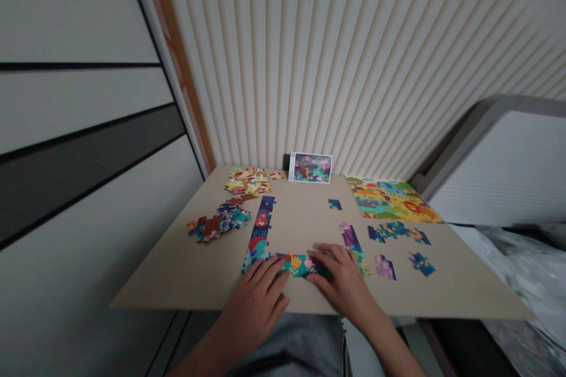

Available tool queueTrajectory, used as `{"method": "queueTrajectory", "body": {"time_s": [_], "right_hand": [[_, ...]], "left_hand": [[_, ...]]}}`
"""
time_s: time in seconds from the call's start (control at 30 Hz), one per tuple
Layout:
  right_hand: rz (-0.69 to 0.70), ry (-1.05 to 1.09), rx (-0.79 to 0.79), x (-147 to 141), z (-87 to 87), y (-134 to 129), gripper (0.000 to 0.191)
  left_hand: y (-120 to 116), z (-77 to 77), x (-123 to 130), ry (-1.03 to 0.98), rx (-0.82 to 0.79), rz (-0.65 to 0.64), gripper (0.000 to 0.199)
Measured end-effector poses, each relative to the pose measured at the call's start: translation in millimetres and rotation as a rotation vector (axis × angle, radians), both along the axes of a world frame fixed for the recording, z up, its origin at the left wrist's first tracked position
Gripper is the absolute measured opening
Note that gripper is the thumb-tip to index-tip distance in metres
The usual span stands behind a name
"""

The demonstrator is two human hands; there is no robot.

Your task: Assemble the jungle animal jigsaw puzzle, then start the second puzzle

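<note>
My left hand [257, 295] rests flat on the tan board [186, 271], fingertips touching the bottom row of joined puzzle pieces [297, 264]. My right hand [341, 280] presses on the right end of that same row, fingers spread over the pieces. A joined vertical strip of blue pieces [260, 232] rises from the row's left end. Another short strip [351, 240] stands just beyond my right hand. Neither hand lifts a piece.
A pile of loose dark pieces [219, 224] and a yellow pile [247, 181] lie at the left. A reference picture card [310, 167] leans on the ribbed wall. A finished yellow puzzle [391, 199] lies far right, with scattered single pieces [398, 231] near it.
</note>
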State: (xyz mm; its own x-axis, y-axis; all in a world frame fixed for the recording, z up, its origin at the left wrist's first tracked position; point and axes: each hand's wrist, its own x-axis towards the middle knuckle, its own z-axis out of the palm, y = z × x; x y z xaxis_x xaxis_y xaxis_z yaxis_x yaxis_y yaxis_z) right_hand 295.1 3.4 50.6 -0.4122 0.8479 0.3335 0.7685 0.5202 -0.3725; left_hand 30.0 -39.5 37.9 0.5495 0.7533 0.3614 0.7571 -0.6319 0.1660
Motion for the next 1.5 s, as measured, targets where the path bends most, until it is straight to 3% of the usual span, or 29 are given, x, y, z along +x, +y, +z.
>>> {"method": "queueTrajectory", "body": {"time_s": [0.17,0.33,0.7,0.93,1.07,1.17,1.37,1.5], "right_hand": [[0.077,-0.033,-0.029,25.4,1.9,5.2,0.045],[0.083,-0.01,-0.038,28.2,-3.2,5.3,0.04],[0.092,-0.032,0.064,27.4,-8.3,1.8,0.025],[0.105,-0.074,0.079,25.6,-5.6,-1.3,0.025],[0.095,-0.088,0.106,23.8,-3.6,-4.3,0.029],[0.052,-0.09,0.126,28.6,-6.3,-9.6,0.031],[-0.191,-0.072,0.193,65.2,-25.1,-18.2,0.03],[-0.272,-0.116,0.206,85.1,-37.4,-16.8,0.032]], "left_hand": [[0.5,-2.3,31.1,0.037,0.022,-0.061,0.053],[2.8,-9.2,53.3,-0.009,0.024,-0.006,0.05],[2.9,-11.6,54.4,0.002,0.034,-0.014,0.051],[-0.1,-11.1,54.4,0.01,0.029,-0.022,0.057],[-2.9,-7.9,40.1,0.047,0.074,-0.008,0.058],[-0.4,-10.0,13.1,0.04,0.129,0.082,0.052],[22.3,-26.7,-48.6,-0.027,0.131,0.23,0.045],[33.2,-34.0,-62.2,-0.046,0.087,0.212,0.046]]}}
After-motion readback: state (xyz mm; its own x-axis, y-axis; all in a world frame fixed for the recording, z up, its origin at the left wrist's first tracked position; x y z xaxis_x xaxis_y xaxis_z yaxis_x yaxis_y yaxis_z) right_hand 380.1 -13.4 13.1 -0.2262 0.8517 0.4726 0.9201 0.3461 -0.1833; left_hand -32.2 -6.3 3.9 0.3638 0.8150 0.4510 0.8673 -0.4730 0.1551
